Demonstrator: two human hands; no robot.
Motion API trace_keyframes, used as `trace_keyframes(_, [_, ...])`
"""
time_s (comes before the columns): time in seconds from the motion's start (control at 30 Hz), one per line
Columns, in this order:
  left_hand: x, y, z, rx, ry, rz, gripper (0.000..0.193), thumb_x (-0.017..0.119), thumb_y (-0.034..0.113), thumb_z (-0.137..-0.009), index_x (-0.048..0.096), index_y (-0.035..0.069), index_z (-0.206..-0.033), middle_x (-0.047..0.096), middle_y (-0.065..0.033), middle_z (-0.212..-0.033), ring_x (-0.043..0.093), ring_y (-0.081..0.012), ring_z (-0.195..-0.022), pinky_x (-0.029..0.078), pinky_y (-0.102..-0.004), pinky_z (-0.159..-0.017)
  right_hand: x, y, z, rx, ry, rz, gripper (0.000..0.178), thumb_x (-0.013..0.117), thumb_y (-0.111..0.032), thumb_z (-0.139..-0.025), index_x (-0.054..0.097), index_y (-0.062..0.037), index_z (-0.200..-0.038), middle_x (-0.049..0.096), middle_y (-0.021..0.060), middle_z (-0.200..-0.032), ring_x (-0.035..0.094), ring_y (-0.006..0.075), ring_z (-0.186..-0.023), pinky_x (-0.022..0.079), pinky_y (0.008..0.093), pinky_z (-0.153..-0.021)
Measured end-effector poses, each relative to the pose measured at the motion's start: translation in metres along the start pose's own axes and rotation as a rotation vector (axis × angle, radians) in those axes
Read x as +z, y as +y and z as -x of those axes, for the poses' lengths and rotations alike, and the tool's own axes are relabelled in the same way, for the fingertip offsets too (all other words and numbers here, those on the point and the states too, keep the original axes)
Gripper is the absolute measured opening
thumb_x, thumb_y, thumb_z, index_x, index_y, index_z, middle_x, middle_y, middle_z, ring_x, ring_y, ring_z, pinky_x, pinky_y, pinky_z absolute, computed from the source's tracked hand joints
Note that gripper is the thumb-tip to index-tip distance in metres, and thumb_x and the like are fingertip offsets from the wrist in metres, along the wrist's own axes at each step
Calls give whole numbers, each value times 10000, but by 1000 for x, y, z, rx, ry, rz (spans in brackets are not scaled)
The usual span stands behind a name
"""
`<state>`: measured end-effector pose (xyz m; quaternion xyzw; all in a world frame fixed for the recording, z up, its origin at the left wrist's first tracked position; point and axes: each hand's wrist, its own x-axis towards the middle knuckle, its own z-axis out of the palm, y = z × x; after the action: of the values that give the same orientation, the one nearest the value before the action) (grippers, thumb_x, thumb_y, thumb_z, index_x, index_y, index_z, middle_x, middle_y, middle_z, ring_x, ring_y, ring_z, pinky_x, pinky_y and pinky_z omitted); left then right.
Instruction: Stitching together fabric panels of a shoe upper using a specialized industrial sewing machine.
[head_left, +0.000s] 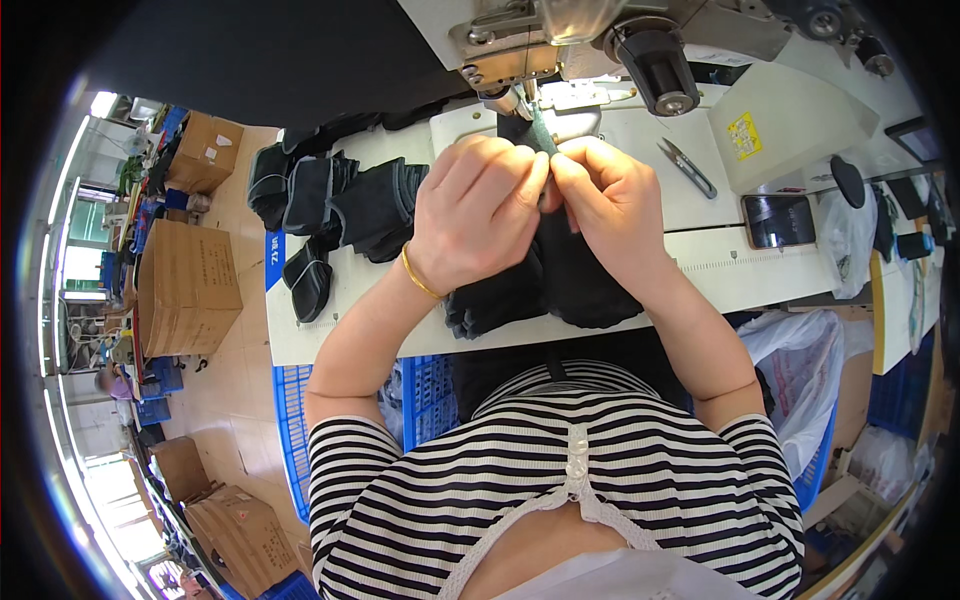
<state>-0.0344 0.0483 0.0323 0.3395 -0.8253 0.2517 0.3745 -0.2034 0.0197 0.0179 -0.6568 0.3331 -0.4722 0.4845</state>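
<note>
Both hands are closed with fingertips nearly meeting just in front of the sewing machine (512, 68). My left hand (472, 212), with a gold bangle at the wrist, pinches the edge of a dark fabric piece (530, 132). On the same fabric, my right hand (612, 205) grips with thumb and forefinger. The far end of the piece lies by the machine's presser foot, under a bright light. Below my hands, more black fabric (590, 285) hangs over the table's near edge. The fingers hide exactly where the cloth edges meet.
Bundles of dark fabric pieces (372, 208) lie on the table's left. Thread snips (688, 168) and a phone (778, 221) rest to the right. A black thread spool (655, 68) sits on the machine. Blue crates (430, 400) stand below, cardboard boxes (190, 288) on the left floor.
</note>
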Motion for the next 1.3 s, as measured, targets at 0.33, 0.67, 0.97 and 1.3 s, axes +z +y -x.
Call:
trace_keyframes(0.33, [6, -8, 11, 81, 95, -190, 372, 671, 72, -586, 711, -9, -947, 644, -83, -945, 631, -240, -868, 539, -368, -771, 9, -2, 2, -22, 55, -37, 200, 574, -131, -930, 646, 7, -805, 604, 35, -573, 577, 77, -525, 430, 246, -497])
trace_keyframes(0.67, [9, -19, 10, 154, 142, -186, 404, 652, 82, -548, 721, -24, -931, 657, -93, -934, 641, -240, -841, 554, -358, -730, 14, 1, -1, 12, 71, -122, 213, 568, -144, -955, 641, -1, -814, 591, 18, -569, 543, 60, -525, 412, 237, -503])
trace_keyframes(0.97, [13, -31, 10, 151, 146, -193, 351, 681, 22, -585, 733, -6, -931, 672, -70, -929, 651, -230, -845, 547, -348, -731, 16, 4, 3, 60, 57, -154, 186, 574, -141, -955, 684, -20, -867, 601, 8, -573, 489, 20, -509, 350, 210, -473])
trace_keyframes(1.3, [25, -41, 8, 131, 211, -188, 315, 693, 55, -582, 713, -14, -889, 665, -82, -893, 640, -233, -836, 550, -349, -714, 13, 4, 7, 81, 33, -134, 180, 574, -135, -953, 687, -12, -884, 592, -7, -569, 477, 15, -510, 351, 213, -481])
